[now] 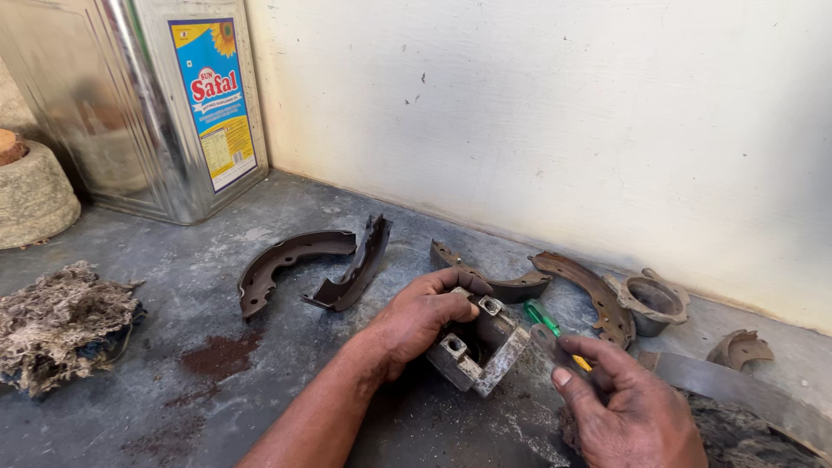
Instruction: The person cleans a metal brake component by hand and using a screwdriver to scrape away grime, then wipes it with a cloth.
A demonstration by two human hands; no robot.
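Working low on a dark grey, stained concrete floor (pixel 217 407) running up against a cream plastered wall (pixel 563 113), with the wall's foot closing off the far edge just behind the parts. Left hand (pixel 425 316) curling over and gripping a grimy grey cast-metal block with square bolt heads (pixel 481 347), fingers wrapped around its top and far side, holding it tilted on the floor near the middle of the view. Right hand (pixel 628 407) closing its fingers around a green-handled screwdriver with a yellow band (pixel 548 322), the tool pointing toward the block's upper right corner and lying just beside it. Leaving open room mostly on the near left, around a reddish-brown rusty stain (pixel 221 355). Crowding the far side: two dark curved brake shoes (pixel 312 264) lying touching at their ends to the left, two rustier curved shoes (pixel 555 277) just behind the hands, a rusty round metal cup-shaped housing (pixel 652 302) beside them near the wall, and a small rusted curved fragment (pixel 738 348) farther right. Hemming in the right edge: a flat grey metal strip (pixel 737 390). Sitting at the left edge: a tangled wad of dirty fibrous waste (pixel 61 325) and a round stone block (pixel 30 195). Standing in the far left corner: a tall square shiny tin can (pixel 143 104) carrying a tall rectangular label in blue and yellow with a sunflower picture at its top.
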